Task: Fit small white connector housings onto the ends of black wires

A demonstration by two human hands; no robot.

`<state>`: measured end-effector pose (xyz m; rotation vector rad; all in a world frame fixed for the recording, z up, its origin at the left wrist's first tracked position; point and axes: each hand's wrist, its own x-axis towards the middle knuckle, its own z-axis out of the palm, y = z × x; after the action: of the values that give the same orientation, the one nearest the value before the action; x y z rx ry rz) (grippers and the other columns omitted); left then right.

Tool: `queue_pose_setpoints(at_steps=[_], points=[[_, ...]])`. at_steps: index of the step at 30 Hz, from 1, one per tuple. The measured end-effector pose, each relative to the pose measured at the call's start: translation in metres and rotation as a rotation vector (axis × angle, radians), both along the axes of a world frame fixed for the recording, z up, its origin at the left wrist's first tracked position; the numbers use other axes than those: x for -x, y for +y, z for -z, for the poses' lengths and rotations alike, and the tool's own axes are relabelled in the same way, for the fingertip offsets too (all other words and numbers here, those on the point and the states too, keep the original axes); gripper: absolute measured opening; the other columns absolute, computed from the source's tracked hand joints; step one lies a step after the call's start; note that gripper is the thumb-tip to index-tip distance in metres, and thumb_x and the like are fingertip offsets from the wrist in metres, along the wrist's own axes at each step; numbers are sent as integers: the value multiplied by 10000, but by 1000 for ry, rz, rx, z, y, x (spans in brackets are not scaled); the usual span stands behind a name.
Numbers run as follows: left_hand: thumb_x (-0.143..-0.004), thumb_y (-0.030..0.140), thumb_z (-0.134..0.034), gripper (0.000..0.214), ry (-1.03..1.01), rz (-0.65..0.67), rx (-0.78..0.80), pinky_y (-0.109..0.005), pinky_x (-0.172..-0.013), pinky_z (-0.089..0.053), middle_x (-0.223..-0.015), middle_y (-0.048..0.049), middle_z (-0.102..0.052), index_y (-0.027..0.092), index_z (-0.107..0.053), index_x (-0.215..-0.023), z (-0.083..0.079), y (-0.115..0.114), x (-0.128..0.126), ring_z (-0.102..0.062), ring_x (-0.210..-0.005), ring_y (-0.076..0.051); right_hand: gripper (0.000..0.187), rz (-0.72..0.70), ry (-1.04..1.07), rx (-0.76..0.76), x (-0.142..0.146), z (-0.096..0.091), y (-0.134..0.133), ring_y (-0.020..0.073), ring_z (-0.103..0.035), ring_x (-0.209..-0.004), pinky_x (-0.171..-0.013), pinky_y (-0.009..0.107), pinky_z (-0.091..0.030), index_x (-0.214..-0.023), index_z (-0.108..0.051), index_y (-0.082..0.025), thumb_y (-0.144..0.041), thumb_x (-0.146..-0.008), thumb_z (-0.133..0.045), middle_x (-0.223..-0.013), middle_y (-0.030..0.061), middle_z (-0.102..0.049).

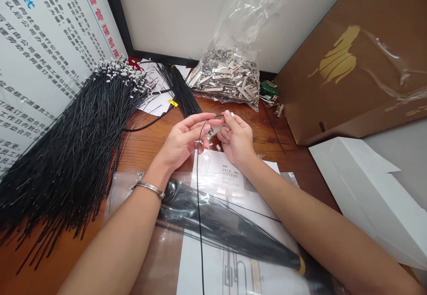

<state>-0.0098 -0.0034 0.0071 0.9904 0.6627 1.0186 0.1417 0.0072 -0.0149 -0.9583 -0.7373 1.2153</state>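
A thin black wire (199, 188) hangs in a curve from my two hands above the middle of the table. My right hand (238, 139) pinches its upper end between thumb and forefinger, where a small white tip (232, 114) shows. My left hand (187, 141) has the wire between its fingers a little farther along, fingertips close to the right hand's. Below the hands, small metal pieces (210, 132) lie partly hidden. Nearer me is a clear plastic bag with a bundle of black wires (230, 232) in it, over a printed sheet (190, 268).
A large pile of black wires (76, 143) with white ends stands at left. A smaller wire bundle (182, 90) lies behind my hands, beside a clear bag of metal clips (230, 74). A green tape measure (268, 89), brown box (333, 63) and white carton (363, 197) are on the right.
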Motion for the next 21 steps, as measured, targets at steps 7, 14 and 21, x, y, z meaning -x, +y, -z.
queue_pose_setpoints(at_steps=[7, 14, 21], points=[[-832, 394, -628, 251, -73, -234, 40, -193, -431, -398, -1041, -69, -750, 187, -695, -957, -2, 3, -2, -581, -499, -59, 328, 22, 7, -1, 2, 0, -1, -4, -274, -379, -365, 212, -176, -751, -629, -185, -427, -632, -815, -671, -54, -594], [-905, 537, -471, 442, -17, -354, 51, -212, -419, -405, -818, -83, -754, 156, -687, -849, 1, 6, -6, -569, -449, -85, 319, 31, 1, -3, 3, 0, 0, -6, -275, -380, -373, 213, -173, -741, -653, -183, -426, -615, -816, -679, -43, -613], [-970, 541, -305, 497, -21, -653, -56, -191, -454, -438, -1278, -90, -666, 238, -628, -1196, -4, 13, 12, -649, -594, -91, 291, 18, -246, -54, 2, 9, -2, 32, -281, -428, -414, 240, -218, -938, -658, -209, -421, -743, -704, -748, -21, -618]])
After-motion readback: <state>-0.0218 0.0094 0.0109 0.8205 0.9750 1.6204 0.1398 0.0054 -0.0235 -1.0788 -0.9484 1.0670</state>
